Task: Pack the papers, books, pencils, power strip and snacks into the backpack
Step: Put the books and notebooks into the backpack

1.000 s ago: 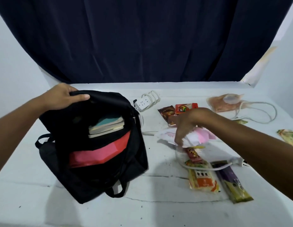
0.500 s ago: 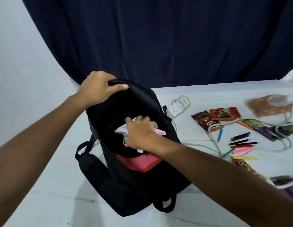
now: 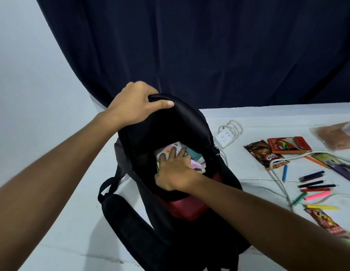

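Both hands at backpack [image 3: 189,231]: right hand [image 3: 175,173] now deeper, fingers [image 3: 171,154] spread pressing papers [image 3: 170,149]; left hand [image 3: 135,104] still gripping rim.

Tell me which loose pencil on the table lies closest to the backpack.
The blue pencil: it lies alone, nearly upright in the picture, just beyond the white cable from the backpack. The dark, red, pink, green and yellow ones cluster farther right.

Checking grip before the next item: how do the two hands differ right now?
The left hand is up at the top rim of the backpack, while the right hand reaches down inside its opening. The left hand grips the rim with curled fingers and thumb; the right hand's fingers lie fairly straight, pressing on the papers. Both hands touch the backpack or its contents, and neither is on the table.
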